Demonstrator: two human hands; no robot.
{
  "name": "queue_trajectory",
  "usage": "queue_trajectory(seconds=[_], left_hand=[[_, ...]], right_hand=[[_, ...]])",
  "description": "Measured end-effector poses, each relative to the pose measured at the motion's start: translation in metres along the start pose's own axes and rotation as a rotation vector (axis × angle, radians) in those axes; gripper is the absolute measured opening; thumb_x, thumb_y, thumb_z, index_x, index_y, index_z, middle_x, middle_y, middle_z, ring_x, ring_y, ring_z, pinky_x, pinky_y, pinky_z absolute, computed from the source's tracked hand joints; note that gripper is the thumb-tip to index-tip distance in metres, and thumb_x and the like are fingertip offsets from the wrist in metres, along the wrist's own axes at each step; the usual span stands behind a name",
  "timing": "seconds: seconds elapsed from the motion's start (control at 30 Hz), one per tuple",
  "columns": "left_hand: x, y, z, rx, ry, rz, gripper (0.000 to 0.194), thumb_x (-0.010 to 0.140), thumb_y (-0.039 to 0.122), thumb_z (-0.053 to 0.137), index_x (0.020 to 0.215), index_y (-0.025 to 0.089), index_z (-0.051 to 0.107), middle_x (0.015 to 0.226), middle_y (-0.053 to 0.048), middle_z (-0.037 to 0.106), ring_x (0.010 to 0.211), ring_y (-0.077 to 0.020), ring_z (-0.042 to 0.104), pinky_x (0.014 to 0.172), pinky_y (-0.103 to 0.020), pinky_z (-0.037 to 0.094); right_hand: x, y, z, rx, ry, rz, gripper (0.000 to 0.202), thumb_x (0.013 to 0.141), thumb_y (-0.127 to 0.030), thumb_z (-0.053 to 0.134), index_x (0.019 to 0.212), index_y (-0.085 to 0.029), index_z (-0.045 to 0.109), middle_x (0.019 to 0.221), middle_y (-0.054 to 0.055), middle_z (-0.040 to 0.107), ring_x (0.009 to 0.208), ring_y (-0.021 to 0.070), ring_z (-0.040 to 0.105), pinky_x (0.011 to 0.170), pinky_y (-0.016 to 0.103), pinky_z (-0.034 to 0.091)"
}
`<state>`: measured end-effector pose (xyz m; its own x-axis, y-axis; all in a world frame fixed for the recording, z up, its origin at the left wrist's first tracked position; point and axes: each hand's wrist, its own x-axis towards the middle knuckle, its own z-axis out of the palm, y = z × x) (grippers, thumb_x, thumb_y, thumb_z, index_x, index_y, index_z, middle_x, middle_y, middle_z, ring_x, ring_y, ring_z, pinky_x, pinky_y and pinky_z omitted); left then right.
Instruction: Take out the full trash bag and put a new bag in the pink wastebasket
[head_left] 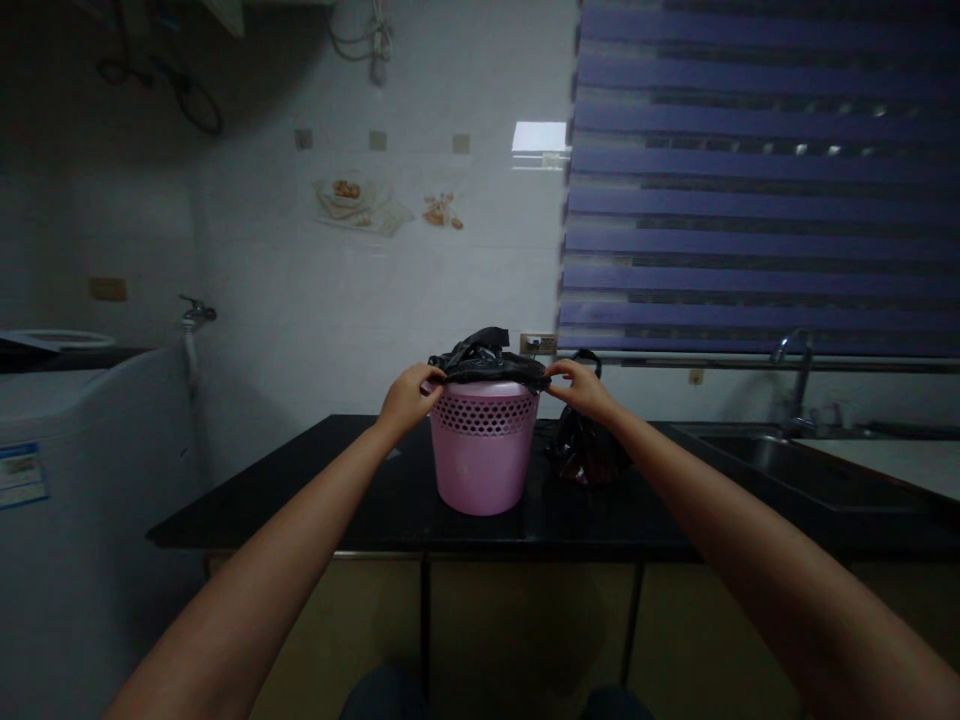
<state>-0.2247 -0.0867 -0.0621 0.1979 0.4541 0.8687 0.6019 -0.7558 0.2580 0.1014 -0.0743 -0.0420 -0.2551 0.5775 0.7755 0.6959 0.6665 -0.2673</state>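
Observation:
A pink basket [481,460] with a band of holes near its top stands upright on the black counter. Over its rim lies a black plastic bag [487,362], bunched up and rising above the opening. My left hand [409,396] pinches the bag's edge at the left side of the rim. At the right side, my right hand [581,388] has the bag's edge between thumb and fingers. Behind my right wrist sits a filled black bag [585,448] with its handle up. The basket's inside is hidden.
The black counter [300,490] carries a metal sink [810,470] with a faucet [801,385] at the right. A white washing machine [97,470] stands on the left, below a wall tap [198,311]. A wall socket [538,344] is behind the basket.

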Motion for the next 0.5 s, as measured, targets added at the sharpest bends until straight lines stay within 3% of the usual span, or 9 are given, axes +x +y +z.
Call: queue_trajectory(seconds=[0.5], left_hand=[[-0.014, -0.001, 0.002, -0.055, 0.025, 0.021, 0.015, 0.076, 0.011, 0.054, 0.083, 0.02, 0.063, 0.086, -0.004, 0.061, 0.08, -0.017, 0.06, 0.063, -0.028, 0.053]], right_hand=[[-0.011, -0.006, 0.0, -0.062, -0.014, -0.085, 0.003, 0.073, -0.017, 0.066, 0.074, -0.016, 0.063, 0.088, 0.005, 0.062, 0.086, 0.0184, 0.058, 0.082, 0.034, 0.047]])
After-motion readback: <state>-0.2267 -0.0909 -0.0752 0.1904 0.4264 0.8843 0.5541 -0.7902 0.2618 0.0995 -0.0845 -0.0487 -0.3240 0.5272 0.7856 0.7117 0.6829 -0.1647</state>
